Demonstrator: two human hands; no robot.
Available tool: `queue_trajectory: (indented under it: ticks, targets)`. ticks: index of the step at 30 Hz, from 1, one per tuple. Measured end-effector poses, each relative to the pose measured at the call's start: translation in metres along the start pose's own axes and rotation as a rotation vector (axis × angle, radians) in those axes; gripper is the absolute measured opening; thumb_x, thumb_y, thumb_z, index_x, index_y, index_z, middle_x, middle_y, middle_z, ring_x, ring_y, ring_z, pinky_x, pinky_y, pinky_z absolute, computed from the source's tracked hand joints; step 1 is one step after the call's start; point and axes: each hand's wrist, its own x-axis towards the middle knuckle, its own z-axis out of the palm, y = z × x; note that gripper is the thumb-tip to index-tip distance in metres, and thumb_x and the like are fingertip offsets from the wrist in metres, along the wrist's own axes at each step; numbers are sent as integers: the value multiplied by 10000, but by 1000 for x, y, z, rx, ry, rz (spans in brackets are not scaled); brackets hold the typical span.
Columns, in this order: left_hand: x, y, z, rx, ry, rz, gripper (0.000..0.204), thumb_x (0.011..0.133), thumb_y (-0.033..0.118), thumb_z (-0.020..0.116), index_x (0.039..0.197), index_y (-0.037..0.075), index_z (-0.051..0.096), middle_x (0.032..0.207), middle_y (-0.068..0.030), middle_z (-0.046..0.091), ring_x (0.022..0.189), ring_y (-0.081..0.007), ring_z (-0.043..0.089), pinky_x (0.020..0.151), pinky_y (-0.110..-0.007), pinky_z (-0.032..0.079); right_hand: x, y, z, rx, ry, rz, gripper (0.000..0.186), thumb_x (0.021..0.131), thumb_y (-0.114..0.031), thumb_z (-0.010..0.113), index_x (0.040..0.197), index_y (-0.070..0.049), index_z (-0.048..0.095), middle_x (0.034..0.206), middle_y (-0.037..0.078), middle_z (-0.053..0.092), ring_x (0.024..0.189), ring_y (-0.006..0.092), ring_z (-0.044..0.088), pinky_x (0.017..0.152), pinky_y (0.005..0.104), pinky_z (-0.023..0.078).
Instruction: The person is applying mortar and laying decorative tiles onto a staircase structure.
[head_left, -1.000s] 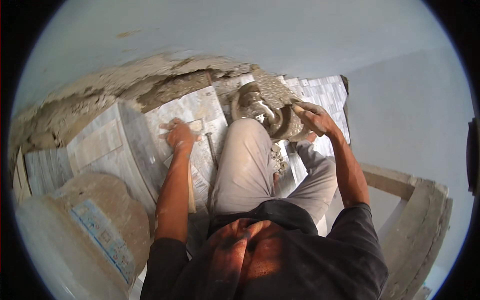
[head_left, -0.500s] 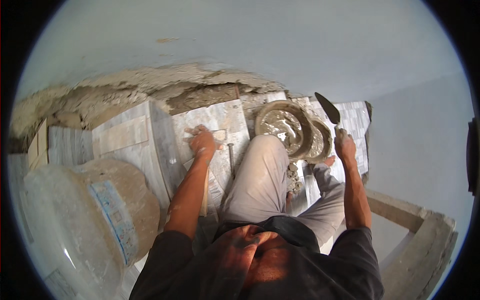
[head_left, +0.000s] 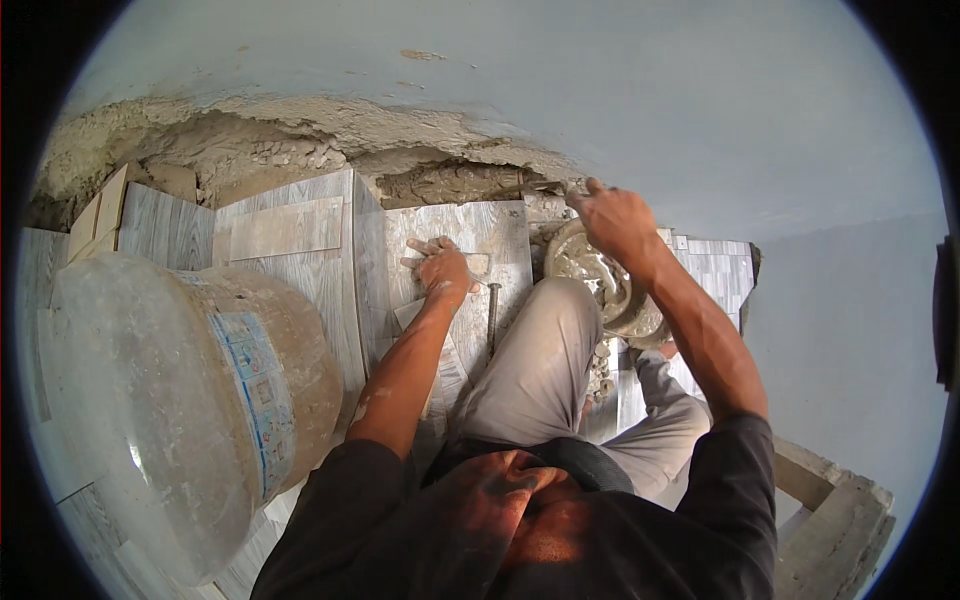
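My right hand (head_left: 612, 228) grips a trowel (head_left: 535, 187), its thin blade pointing left along the gap at the wall's foot. Wet mortar (head_left: 450, 185) lies in that gap, behind a pale wood-look tile (head_left: 500, 228). On this tile my left hand (head_left: 445, 270) rests with its fingers spread, holding nothing. Partly under it is a small brownish rectangular patch (head_left: 481, 264). Right of the left hand lies a metal rod with a flat head (head_left: 493, 320). Below my right forearm stands a round basin (head_left: 553, 262) of wet mortar, partly hidden by my knee.
A large, dirty translucent bucket (head_left: 310, 370) with a blue label stands at the left. Grey wood-look tiles (head_left: 280, 215) lean along the broken wall base (head_left: 240, 150). Mortar lumps (head_left: 601, 375) lie by my foot. A concrete-coated frame (head_left: 840, 530) is at the lower right.
My right hand has swung left and up from beyond the basin, bringing the trowel to the gap at the wall. My left hand stays spread on the tile; the view has shifted slightly.
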Motion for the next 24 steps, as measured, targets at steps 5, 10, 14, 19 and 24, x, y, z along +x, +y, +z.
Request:
queue_trajectory:
  ticks: [5,10,14,19,24]
  targets:
    - [0,-4,-2,45,18,11,1174,553,385,852,1435,111,126,1398,-388,-58,1238,-611,145,959,-550,377,43,-12,-42,-170,-127,-84,235,856,-91,458,972,-75,662,871,114,652,784,258,662,611,378,545]
    - [-13,3,-14,37,0,17,1143,576,383,840,1436,116,136,1397,-391,-56,1229,-619,156,937,-563,388,62,-22,-55,-221,-144,-166,185,822,-113,515,854,-73,693,889,108,678,812,260,666,668,359,544]
    - [-18,1,-20,-11,-18,6,1169,563,390,840,1426,51,129,1408,-376,48,1266,-585,116,989,-564,330,72,-24,-79,-193,-200,-179,174,806,-126,539,862,-64,692,901,106,676,837,271,660,707,362,538]
    - [-16,1,-17,-22,1,-6,1144,572,367,840,1427,70,140,1395,-397,27,1233,-613,158,949,-560,375,79,-38,-85,-203,-274,-137,171,795,-151,562,870,-74,695,913,106,675,850,268,657,712,364,533]
    - [-14,3,-17,11,26,8,1071,601,324,830,1426,97,186,1397,-396,21,1219,-616,195,906,-559,416,81,-41,-82,-236,-258,-160,189,806,-180,562,893,-79,696,969,101,670,894,268,651,734,360,535]
